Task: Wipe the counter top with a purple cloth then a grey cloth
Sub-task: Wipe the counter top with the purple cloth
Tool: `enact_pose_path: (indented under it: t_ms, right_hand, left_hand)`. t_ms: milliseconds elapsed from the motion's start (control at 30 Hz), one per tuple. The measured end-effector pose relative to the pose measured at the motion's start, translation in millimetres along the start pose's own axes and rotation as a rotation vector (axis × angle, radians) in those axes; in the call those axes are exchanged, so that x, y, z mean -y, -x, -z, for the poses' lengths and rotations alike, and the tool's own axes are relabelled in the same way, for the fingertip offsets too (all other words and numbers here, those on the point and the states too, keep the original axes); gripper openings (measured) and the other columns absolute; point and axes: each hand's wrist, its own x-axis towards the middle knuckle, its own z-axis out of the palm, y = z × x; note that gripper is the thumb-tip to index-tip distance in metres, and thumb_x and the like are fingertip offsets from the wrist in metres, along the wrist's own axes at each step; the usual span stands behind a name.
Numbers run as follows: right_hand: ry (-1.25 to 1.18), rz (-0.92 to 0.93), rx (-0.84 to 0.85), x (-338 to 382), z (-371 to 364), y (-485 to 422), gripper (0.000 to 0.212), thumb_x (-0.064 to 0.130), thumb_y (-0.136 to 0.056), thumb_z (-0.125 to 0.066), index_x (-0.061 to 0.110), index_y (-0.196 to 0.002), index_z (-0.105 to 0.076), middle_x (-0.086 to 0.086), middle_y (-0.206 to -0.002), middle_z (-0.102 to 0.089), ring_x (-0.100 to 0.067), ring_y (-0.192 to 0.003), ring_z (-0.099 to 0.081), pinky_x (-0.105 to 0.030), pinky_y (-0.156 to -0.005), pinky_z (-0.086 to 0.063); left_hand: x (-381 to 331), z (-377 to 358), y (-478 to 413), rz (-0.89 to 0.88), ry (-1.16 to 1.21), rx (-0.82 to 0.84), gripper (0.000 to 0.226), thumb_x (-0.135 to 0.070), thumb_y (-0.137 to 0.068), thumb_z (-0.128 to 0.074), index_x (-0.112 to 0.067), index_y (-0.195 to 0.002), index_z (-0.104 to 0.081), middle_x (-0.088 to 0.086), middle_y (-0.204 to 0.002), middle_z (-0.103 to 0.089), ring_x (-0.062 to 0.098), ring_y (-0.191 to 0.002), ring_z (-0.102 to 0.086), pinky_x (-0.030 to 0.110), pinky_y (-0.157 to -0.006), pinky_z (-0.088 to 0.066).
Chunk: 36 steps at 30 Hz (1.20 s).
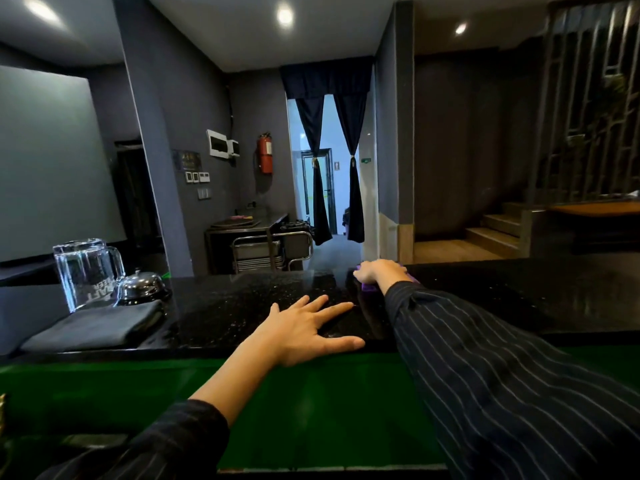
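The black speckled counter top runs across the middle of the view. At its far edge my right hand presses down on a purple cloth, which is mostly hidden under the palm. Nearer to me, my left hand lies flat on the counter with fingers spread and holds nothing. A folded grey cloth rests on the counter at the left, apart from both hands.
A clear glass pitcher and a metal service bell stand behind the grey cloth. A green lower ledge lies between me and the counter. Beyond the counter are a metal cart, a curtained doorway and stairs at the right.
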Motion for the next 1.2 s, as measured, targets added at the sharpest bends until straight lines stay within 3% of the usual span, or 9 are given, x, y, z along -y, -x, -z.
enact_pose_path:
  t_ms: [67, 200, 333, 433, 700, 833, 1000, 1067, 1200]
  right_hand:
    - [-0.004, -0.024, 0.021, 30.4, -1.9, -1.2, 0.066, 0.054, -0.092, -0.043, 0.027, -0.151, -0.03, -0.01, -0.161, -0.02, -0.041, -0.146, -0.015, -0.065, -0.115, -0.012]
    - [-0.047, 0.238, 0.067, 92.6, -5.6, 1.7, 0.077, 0.071, -0.084, -0.029, 0.036, -0.152, -0.025, -0.004, -0.164, -0.01, -0.038, -0.147, -0.018, -0.066, -0.113, -0.016]
    - [-0.056, 0.53, 0.117, 120.6, -7.2, 41.5, 0.063, 0.059, -0.099, -0.02, 0.032, -0.156, -0.01, -0.001, -0.165, 0.005, -0.03, -0.152, 0.003, -0.058, -0.119, -0.001]
    - [-0.027, 0.613, 0.071, 104.0, -9.9, 49.6, 0.055, 0.044, -0.105, -0.02, 0.025, -0.156, -0.01, -0.006, -0.165, 0.0, -0.028, -0.152, 0.001, -0.05, -0.12, 0.0]
    - [-0.051, 0.308, -0.01, -70.4, 8.0, 35.2, 0.051, 0.036, -0.106, -0.019, 0.022, -0.155, -0.018, -0.012, -0.163, -0.012, -0.034, -0.15, -0.009, -0.045, -0.12, -0.007]
    - [-0.084, 0.092, -0.087, -150.8, 6.2, 17.7, 0.052, 0.04, -0.104, -0.021, 0.024, -0.153, -0.025, -0.01, -0.16, -0.024, -0.035, -0.147, -0.02, -0.051, -0.119, -0.016]
    - [-0.064, -0.24, -0.166, -143.3, 2.1, 37.3, 0.056, 0.042, -0.098, -0.032, 0.022, -0.15, -0.031, -0.01, -0.16, -0.021, -0.035, -0.148, -0.015, -0.056, -0.117, -0.014]
    - [-0.047, -0.204, -0.156, -114.9, -0.3, 54.9, 0.057, 0.045, -0.096, -0.032, 0.025, -0.15, -0.031, -0.011, -0.16, -0.021, -0.036, -0.146, -0.016, -0.058, -0.115, -0.015]
    - [-0.051, 0.125, -0.111, -56.4, -14.6, 97.9, 0.056, 0.047, -0.099, -0.024, 0.032, -0.154, -0.022, -0.004, -0.164, -0.013, -0.032, -0.149, -0.012, -0.056, -0.117, -0.012]
  left_hand:
    - [0.9, -0.7, -2.5, -0.009, -0.004, -0.002, 0.081, -0.091, -0.066, -0.024, -0.062, -0.139, -0.003, -0.011, -0.161, -0.003, 0.02, -0.148, -0.001, 0.067, -0.112, -0.004]
    - [3.0, 1.3, -3.4, -0.042, -0.031, 0.032, 0.092, -0.087, -0.063, -0.018, -0.049, -0.146, -0.007, -0.011, -0.161, 0.001, 0.02, -0.148, 0.0, 0.068, -0.111, -0.005]
    - [2.3, 6.4, 0.3, -0.064, -0.053, 0.032, 0.072, -0.065, -0.085, -0.033, -0.036, -0.149, -0.017, -0.008, -0.161, -0.005, 0.022, -0.148, -0.001, 0.069, -0.111, -0.006]
    - [0.2, 5.9, 2.3, -0.042, -0.038, 0.025, 0.08, -0.077, -0.079, -0.032, -0.043, -0.148, -0.009, -0.008, -0.161, 0.0, 0.02, -0.148, 0.002, 0.067, -0.112, -0.002]
    - [-4.6, 3.7, 0.4, -0.024, 0.024, 0.01, 0.085, -0.092, -0.064, -0.025, -0.061, -0.14, -0.005, -0.013, -0.16, -0.004, 0.01, -0.148, 0.0, 0.063, -0.114, -0.003]
    - [1.4, 0.9, 1.2, -0.015, 0.015, -0.003, 0.09, -0.096, -0.055, -0.019, -0.065, -0.138, -0.004, -0.014, -0.16, -0.005, 0.008, -0.147, -0.001, 0.059, -0.116, -0.004]
    - [0.1, 0.5, 1.2, -0.01, 0.019, -0.008, 0.093, -0.099, -0.05, -0.016, -0.067, -0.136, -0.004, -0.015, -0.16, -0.006, 0.008, -0.147, -0.002, 0.06, -0.115, -0.006]
    - [-0.1, 1.7, 2.0, -0.016, 0.03, -0.004, 0.097, -0.1, -0.046, -0.013, -0.066, -0.137, -0.005, -0.014, -0.16, -0.007, 0.008, -0.147, -0.002, 0.061, -0.115, -0.006]
    - [-1.2, 3.8, 7.4, -0.011, 0.026, -0.007, 0.1, -0.101, -0.046, -0.012, -0.064, -0.138, -0.006, -0.014, -0.16, -0.007, 0.009, -0.148, -0.002, 0.061, -0.114, -0.006]
